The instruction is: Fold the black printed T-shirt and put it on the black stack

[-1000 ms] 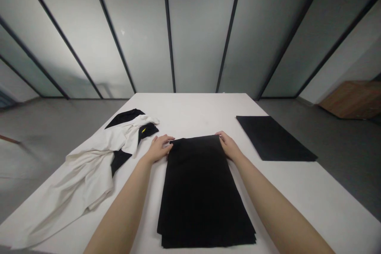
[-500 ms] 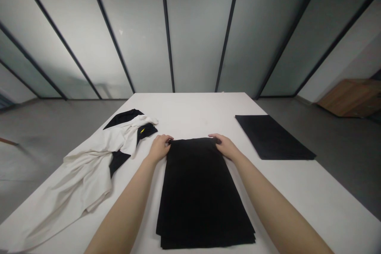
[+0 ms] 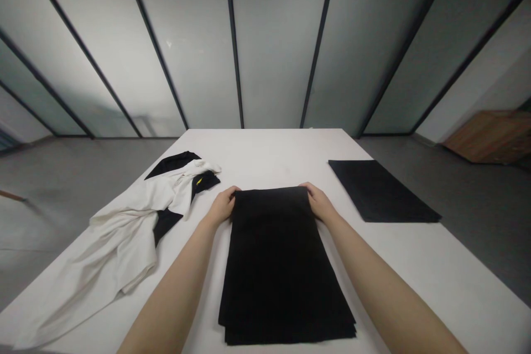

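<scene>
In front of me on the white table lies a folded black garment (image 3: 282,265), long and narrow, its layers slightly uneven at the near edge. My left hand (image 3: 224,203) grips its far left corner, with the fingertips partly hidden behind the cloth. At the far right corner, my right hand (image 3: 319,202) holds the fabric in the same way. Between both hands the far edge runs nearly straight and looks slightly raised. What kind of garment it is I cannot tell.
A crumpled white garment (image 3: 124,238) lies on the left of the white table (image 3: 265,155), with black cloth (image 3: 166,223) beneath it showing a small yellow mark. On the right rests a flat folded black cloth (image 3: 381,193). A frosted glass wall (image 3: 274,38) stands behind.
The far edge of the black garment has risen slightly and shifted away from me. My right hand has moved a little outward and now grips its corner, fingers behind the cloth.
</scene>
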### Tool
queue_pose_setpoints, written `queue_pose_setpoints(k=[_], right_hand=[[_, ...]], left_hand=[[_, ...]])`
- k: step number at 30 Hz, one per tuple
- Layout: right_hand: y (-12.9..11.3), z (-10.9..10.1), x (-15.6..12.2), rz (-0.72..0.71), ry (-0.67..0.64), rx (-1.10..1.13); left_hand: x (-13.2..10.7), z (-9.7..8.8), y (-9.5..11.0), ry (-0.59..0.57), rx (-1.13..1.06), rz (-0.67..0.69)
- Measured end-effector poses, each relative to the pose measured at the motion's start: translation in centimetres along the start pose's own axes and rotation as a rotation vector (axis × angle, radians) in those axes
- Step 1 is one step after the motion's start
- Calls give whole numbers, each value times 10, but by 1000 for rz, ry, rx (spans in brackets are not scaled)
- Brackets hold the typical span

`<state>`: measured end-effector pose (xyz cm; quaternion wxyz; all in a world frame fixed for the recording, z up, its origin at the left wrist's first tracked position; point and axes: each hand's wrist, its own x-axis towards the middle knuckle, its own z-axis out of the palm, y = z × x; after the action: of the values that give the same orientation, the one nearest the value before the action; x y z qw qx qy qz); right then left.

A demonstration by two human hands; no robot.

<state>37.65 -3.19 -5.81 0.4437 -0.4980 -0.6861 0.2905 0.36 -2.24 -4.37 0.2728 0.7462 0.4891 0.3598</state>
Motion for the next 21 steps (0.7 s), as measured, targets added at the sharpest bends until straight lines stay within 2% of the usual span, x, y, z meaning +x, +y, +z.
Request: queue_pose_setpoints(k=[5, 10, 16, 21], right_hand=[[-3, 3, 0, 47, -111, 71], [-2, 0, 3, 65, -32, 24], [-4, -3, 5, 73, 32, 8], [-4, -2, 5, 78, 31, 51]], left_hand=[[1, 2, -1, -6, -1, -22], [3, 1, -3, 27, -28, -42], [0, -2, 4, 73, -112, -52], [0, 1, 8, 47, -299, -94]])
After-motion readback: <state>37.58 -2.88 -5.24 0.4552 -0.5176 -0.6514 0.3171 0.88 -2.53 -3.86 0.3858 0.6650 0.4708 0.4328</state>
